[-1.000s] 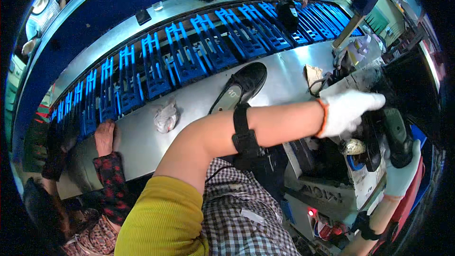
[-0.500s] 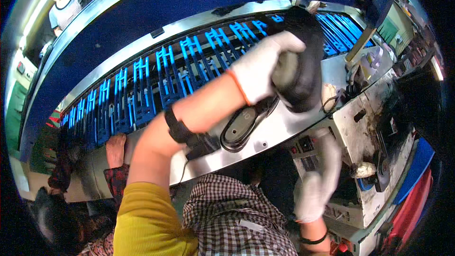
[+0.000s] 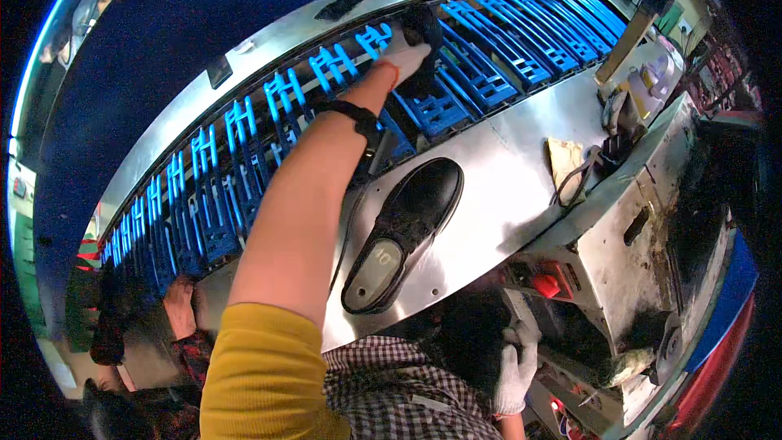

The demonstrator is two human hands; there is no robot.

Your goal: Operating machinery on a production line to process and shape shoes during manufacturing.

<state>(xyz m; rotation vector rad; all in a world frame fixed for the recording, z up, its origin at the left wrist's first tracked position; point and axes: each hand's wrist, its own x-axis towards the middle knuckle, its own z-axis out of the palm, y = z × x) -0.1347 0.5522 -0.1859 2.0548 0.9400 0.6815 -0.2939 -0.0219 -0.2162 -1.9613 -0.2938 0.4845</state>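
Note:
My left hand [image 3: 406, 57], in a white glove, reaches far across the blue-barred rack and is closed on a black shoe [image 3: 422, 28] among the bars. The dark surroundings partly hide that shoe. On the metal ledge, below my left forearm, lies another black shoe [image 3: 419, 200] with its toe toward the far right; a pale grey last [image 3: 376, 273] with a round hole shows in its opening. My right hand [image 3: 516, 371], also gloved, is low beside the machine, fingers bent. A pale strip appears by its fingertips, but whether it is held is unclear.
The blue bars [image 3: 497, 65] run in a long curved row behind the metal ledge [image 3: 497, 171]. A worn machine [image 3: 615, 204] with a red knob [image 3: 544, 285] stands to the right. Nearby are tan paper [image 3: 564, 165] and a cable. Another person's hand [image 3: 179, 305] is at the left.
My left hand has carried the black shoe away from me and leftward, down to the blue bars. My right hand has moved lower, beside the machine. The view has shifted, uncovering the shoe on the ledge.

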